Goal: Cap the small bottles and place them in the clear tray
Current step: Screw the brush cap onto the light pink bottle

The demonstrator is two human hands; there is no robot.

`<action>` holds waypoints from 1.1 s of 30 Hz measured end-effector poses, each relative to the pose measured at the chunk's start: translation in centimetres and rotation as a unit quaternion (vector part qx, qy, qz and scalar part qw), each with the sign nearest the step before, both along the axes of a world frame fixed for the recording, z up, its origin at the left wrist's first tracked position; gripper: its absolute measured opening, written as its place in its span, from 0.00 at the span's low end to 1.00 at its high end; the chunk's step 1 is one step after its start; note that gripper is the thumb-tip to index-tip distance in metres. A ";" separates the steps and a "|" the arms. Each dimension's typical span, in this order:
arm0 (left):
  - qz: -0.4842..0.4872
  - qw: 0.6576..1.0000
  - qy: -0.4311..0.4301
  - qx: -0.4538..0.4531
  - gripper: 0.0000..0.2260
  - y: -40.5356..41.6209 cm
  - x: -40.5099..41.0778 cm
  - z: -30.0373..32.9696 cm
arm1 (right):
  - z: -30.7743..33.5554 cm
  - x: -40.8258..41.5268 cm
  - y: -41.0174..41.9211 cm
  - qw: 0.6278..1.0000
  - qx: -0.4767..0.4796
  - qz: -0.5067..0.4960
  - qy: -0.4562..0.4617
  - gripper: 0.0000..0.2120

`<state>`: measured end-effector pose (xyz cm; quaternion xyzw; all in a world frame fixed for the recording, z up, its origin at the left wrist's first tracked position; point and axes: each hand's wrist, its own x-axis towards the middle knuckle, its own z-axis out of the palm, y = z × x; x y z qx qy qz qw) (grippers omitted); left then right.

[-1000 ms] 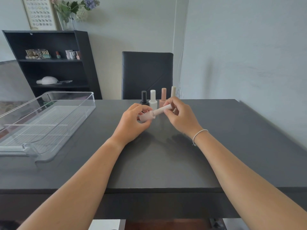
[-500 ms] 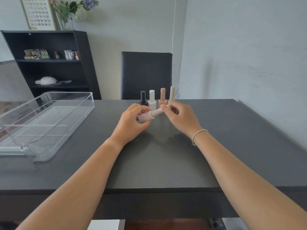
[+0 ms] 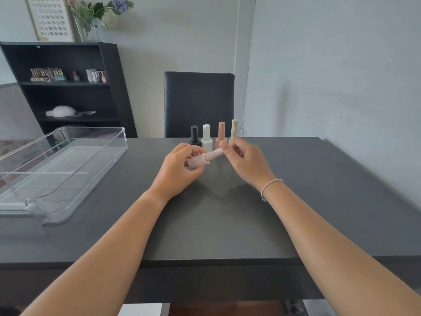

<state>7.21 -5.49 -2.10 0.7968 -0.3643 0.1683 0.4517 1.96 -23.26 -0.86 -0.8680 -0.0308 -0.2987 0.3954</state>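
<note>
I have the pink bottle [image 3: 197,162] held above the dark table [image 3: 227,224] between both hands, its long axis tilted, base low toward my left and ribbed cap [image 3: 214,154] rising toward my right and away. My left hand [image 3: 180,172] grips the bottle body with curled fingers; my right hand [image 3: 245,163] pinches the cap between thumb and fingertips. Just beyond my hands four capped bottles stand upright in a row: black [image 3: 194,136], white [image 3: 206,139], peach [image 3: 221,132] and cream [image 3: 234,128], the last two partly hidden by my right hand. The clear tray [image 3: 68,165] sits well off to the left of my left hand.
</note>
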 end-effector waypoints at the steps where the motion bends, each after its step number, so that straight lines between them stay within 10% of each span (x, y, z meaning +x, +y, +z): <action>1: 0.001 1.000 0.000 0.000 0.13 0.0 0.0 0.0 | 0.0 0.0 0.0 1.000 -0.001 0.008 -0.006 0.13; 33: -0.021 0.999 0.031 -0.009 0.14 -0.1 0.1 -0.1 | 0.4 0.1 0.2 0.998 0.041 0.025 -0.049 0.06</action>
